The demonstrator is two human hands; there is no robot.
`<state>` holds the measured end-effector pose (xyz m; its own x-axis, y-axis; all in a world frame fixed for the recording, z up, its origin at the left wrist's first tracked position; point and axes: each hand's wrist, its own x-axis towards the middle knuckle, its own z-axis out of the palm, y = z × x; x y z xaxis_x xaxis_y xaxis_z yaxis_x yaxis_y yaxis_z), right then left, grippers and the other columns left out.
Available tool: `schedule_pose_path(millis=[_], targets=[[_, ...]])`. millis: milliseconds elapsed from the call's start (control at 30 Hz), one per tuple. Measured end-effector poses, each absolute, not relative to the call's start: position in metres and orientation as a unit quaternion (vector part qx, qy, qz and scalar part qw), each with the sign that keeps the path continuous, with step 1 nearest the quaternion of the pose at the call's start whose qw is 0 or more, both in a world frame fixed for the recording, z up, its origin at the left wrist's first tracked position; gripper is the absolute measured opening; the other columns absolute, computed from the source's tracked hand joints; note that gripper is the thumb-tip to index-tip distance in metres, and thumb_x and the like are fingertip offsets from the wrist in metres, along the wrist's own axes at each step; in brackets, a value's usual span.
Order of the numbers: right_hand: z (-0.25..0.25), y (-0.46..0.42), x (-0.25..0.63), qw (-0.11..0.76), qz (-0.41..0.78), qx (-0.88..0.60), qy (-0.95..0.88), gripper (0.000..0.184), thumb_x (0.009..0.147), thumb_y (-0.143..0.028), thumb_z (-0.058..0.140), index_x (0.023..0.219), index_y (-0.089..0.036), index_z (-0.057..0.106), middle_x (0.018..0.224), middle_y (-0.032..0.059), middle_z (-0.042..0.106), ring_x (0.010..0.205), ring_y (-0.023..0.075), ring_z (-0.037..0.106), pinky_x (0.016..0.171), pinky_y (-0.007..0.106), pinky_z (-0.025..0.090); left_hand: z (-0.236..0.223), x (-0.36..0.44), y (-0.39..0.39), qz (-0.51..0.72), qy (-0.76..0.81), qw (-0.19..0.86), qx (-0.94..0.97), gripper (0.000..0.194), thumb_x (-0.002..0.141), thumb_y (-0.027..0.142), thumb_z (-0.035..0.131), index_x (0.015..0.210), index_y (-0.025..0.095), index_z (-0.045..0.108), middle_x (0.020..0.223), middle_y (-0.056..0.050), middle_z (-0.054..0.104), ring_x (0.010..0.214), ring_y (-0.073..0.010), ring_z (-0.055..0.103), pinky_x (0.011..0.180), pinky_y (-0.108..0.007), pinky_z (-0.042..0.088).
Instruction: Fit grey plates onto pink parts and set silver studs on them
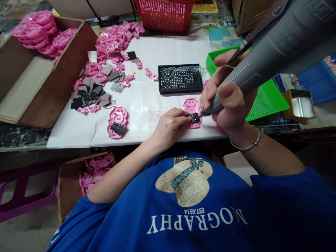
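My right hand [231, 94] is wrapped round a grey electric screwdriver [252, 66], slanting down to the left. Its tip meets a small black plastic cover [194, 118] lying on a pink plastic shell [191, 105]. From the left, the closed fingers of my left hand [170, 126] grip the edge of that cover against the shell. Another pink shell [118, 114] with a black cover [118, 128] on it lies farther left. Beyond my hands stands a black screw tray [180, 79], with many small screws heaped along its far side.
Loose pink parts [111, 43] and grey and black covers [90, 91] are piled at the left. A cardboard box [63, 57] of pink parts stands beside them. A red basket [165, 15] is at the back; a green basket [271, 99] sits behind my right hand.
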<state>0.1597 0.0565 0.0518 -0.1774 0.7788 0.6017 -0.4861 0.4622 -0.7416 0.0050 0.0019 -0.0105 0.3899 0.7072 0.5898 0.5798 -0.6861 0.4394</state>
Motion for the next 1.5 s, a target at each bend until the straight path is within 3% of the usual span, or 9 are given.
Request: schedule_pose_path(millis=[300,433,567,733,900,1300,1500], targets=[[0.041,0.054,0.161,0.607,0.495,-0.172,-0.597,0.025,0.07,-0.042,0.078,0.084,-0.031,0.06,0.057,-0.008,0.048,0.04,0.0096,0.038,0.041,0.027,0.039,-0.012,0.006,0.002,0.377,0.401,0.1,0.829,0.018,0.096,0.022,0.056,0.096,0.017,0.073,0.096,-0.007,0.07,0.089,-0.0156,0.066,0.077,-0.027,0.055],[0.052,0.057,0.161,0.59,0.515,-0.185,-0.593,0.031,0.073,-0.048,0.074,0.09,-0.028,0.058,0.057,-0.0084,0.049,0.038,0.0094,0.039,0.039,0.027,0.038,-0.013,0.005,0.003,0.385,0.398,0.095,0.827,0.015,0.095,0.021,0.058,0.097,0.016,0.072,0.098,-0.008,0.071,0.09,-0.016,0.066,0.078,-0.028,0.055],[0.075,0.059,0.171,0.639,0.46,-0.207,-0.581,0.03,0.075,-0.045,0.072,0.097,-0.027,0.062,0.061,-0.0062,0.05,0.04,0.0101,0.041,0.036,0.028,0.031,-0.014,0.004,0.003,0.397,0.383,0.095,0.829,0.014,0.094,0.019,0.059,0.097,0.014,0.072,0.098,-0.01,0.071,0.089,-0.0165,0.067,0.075,-0.028,0.056],[0.091,0.068,0.209,0.674,0.343,-0.311,-0.576,0.032,0.073,-0.054,0.074,0.095,-0.033,0.064,0.077,-0.003,0.061,0.047,0.0113,0.043,0.043,0.03,0.038,-0.011,0.004,0.003,0.403,0.393,0.107,0.82,0.014,0.094,0.02,0.06,0.096,0.015,0.073,0.097,-0.01,0.072,0.087,-0.0162,0.069,0.075,-0.027,0.057],[0.078,0.087,0.249,0.676,0.269,-0.356,-0.586,0.023,0.08,-0.047,0.071,0.098,-0.038,0.06,0.065,-0.0066,0.055,0.049,0.0131,0.045,0.049,0.031,0.037,-0.009,0.006,0.005,0.397,0.386,0.1,0.827,0.013,0.093,0.021,0.061,0.095,0.015,0.073,0.096,-0.01,0.072,0.086,-0.0165,0.069,0.074,-0.027,0.057],[0.049,0.115,0.257,0.698,0.239,-0.375,-0.562,0.032,0.075,-0.055,0.07,0.099,-0.039,0.057,0.061,-0.0081,0.052,0.044,0.0129,0.042,0.047,0.032,0.035,-0.008,0.006,0.001,0.384,0.406,0.124,0.82,0.014,0.094,0.023,0.06,0.098,0.019,0.073,0.101,-0.009,0.073,0.09,-0.0173,0.07,0.078,-0.028,0.059],[0.047,0.119,0.257,0.709,0.246,-0.367,-0.549,0.03,0.074,-0.05,0.072,0.096,-0.036,0.057,0.061,-0.008,0.05,0.044,0.0122,0.043,0.046,0.032,0.035,-0.008,0.007,0.002,0.387,0.403,0.118,0.821,0.012,0.092,0.021,0.062,0.098,0.017,0.073,0.1,-0.01,0.073,0.088,-0.0172,0.07,0.077,-0.028,0.06]])
